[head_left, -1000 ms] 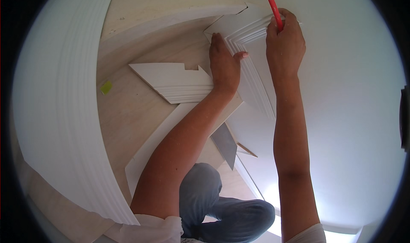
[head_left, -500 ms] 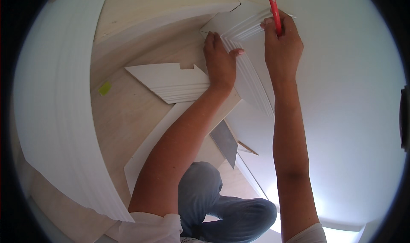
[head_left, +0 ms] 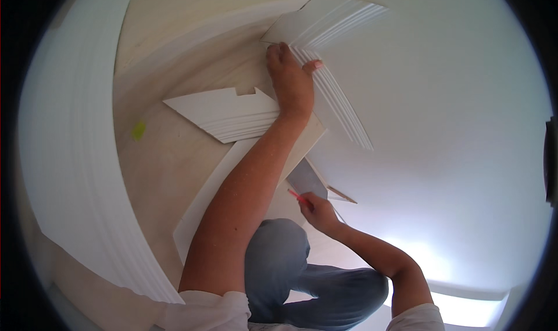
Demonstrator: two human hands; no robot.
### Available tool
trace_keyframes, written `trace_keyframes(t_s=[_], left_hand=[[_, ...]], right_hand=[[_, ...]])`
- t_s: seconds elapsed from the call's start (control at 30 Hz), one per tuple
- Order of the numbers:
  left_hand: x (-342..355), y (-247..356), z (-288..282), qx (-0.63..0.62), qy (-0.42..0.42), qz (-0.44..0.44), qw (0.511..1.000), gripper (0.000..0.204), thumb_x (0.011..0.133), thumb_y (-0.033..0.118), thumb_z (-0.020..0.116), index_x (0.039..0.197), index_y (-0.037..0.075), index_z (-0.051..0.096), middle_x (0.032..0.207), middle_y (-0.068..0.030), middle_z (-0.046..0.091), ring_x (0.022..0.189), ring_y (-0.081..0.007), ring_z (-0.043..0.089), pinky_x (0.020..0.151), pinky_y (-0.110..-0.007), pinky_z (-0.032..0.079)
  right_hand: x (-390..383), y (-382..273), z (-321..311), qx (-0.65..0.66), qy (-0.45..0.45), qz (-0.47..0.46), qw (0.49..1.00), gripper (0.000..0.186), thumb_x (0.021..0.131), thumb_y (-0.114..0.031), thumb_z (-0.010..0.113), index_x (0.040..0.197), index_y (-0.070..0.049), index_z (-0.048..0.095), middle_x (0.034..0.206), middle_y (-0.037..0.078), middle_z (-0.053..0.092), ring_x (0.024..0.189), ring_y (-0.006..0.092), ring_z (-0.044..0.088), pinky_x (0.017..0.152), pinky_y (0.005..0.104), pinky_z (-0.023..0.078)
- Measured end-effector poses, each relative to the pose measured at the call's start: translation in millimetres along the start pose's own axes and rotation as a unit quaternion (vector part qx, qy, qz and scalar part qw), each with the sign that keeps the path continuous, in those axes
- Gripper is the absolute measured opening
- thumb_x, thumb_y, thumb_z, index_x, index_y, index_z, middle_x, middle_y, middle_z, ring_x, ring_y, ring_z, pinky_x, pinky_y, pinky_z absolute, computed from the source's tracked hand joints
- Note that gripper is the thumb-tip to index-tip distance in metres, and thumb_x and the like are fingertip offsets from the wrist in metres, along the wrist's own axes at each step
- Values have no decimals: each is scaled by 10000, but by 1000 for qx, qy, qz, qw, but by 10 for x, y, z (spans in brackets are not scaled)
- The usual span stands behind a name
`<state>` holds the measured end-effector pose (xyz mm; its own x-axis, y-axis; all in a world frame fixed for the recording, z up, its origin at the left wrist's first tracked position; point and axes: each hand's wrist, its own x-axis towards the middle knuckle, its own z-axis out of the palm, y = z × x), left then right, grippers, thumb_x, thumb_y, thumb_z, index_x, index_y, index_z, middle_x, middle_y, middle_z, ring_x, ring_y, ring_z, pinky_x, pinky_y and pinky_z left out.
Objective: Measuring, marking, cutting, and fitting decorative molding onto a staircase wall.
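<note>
My left hand (head_left: pixel 292 85) is pressed against a white grooved moulding (head_left: pixel 337 98) at the wall, fingers stretched forward and thumb spread over the grooves. A second grooved white moulding (head_left: pixel 343 25) meets it at an angle just beyond my fingertips. Low by my knee, my right hand (head_left: pixel 321 213) is closed around a red pencil (head_left: pixel 298 196), whose end sticks out to the upper left. Close to that hand lies a flat grey piece (head_left: pixel 308 178). An offcut of white moulding (head_left: pixel 224 113), slanted at one end and notched along its edge, rests left of my left wrist.
A long white moulding (head_left: pixel 75 127) curves down the left side. The pale wooden surface (head_left: pixel 157 168) carries a small yellow-green piece (head_left: pixel 138 130). A white board (head_left: pixel 215 191) lies partly under my left forearm. The white wall (head_left: pixel 453 127) rises at right; my bent knee (head_left: pixel 279 244) is below.
My right hand has come down from the far moulding to beside the grey piece near my knee, carrying the red pencil. My left hand stays on the moulding.
</note>
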<state>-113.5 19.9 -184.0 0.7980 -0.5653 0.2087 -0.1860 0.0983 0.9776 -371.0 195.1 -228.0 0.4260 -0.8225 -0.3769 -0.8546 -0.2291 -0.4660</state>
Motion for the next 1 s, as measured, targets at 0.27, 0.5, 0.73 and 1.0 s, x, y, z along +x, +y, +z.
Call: trace_keyframes(t_s=[0.27,0.5,0.73,1.0], left_hand=[[25,-106,33,14,-6,34,999,749,841,247,799,1340,-192,453,1452,-324,416,1356,-446,418,1152,-458,365],[43,-122,19,58,-32,37,997,783,868,262,773,1388,-196,409,1515,-316,370,1390,-452,375,1157,-463,342],[53,-123,22,-11,-35,37,999,625,896,157,718,1347,-191,463,1489,-330,404,1390,-452,390,1158,-469,335],[21,-278,82,-34,-1,45,998,557,913,131,691,1325,-182,485,1453,-348,427,1391,-449,397,1165,-462,332]], right_hand=[[135,43,324,17,45,-118,992,193,952,-242,672,1007,-59,699,855,164,697,769,376,682,693,437,548],[1167,-1226,-814,19,338,-127,932,251,1009,-228,618,889,-17,682,705,127,669,638,209,675,600,334,514],[1951,-1929,-1148,-115,384,39,915,570,991,-495,552,724,-21,720,711,208,690,705,390,701,673,474,545],[2071,-2122,-1163,-138,376,83,912,588,987,-524,554,755,-16,739,766,226,714,759,399,715,714,469,570]])
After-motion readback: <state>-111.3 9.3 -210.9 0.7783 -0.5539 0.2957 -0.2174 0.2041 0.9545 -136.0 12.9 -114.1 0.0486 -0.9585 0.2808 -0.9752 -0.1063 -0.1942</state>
